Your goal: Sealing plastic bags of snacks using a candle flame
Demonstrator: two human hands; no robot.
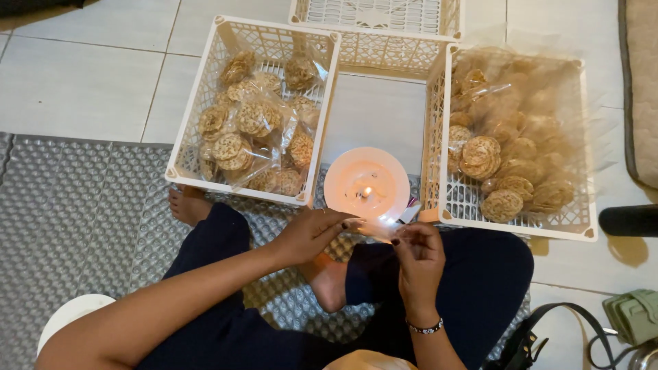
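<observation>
A clear plastic packet (375, 226) is pinched between the fingertips of the left hand (312, 233) and the right hand (418, 257), both closed narrowly on its edges, and it is held just beside the lit candle (367, 192) on a round white plate (343, 179), between the two white lattice baskets (192, 116) (582, 144) of bagged round crackers (236, 147). If the film is kept too near the flame, it is judged that a hole could be melted instead of a seam, or the fingertips scorched. The plate could also be nudged, so that the candle is tipped towards the silver foil mat (75, 199).
</observation>
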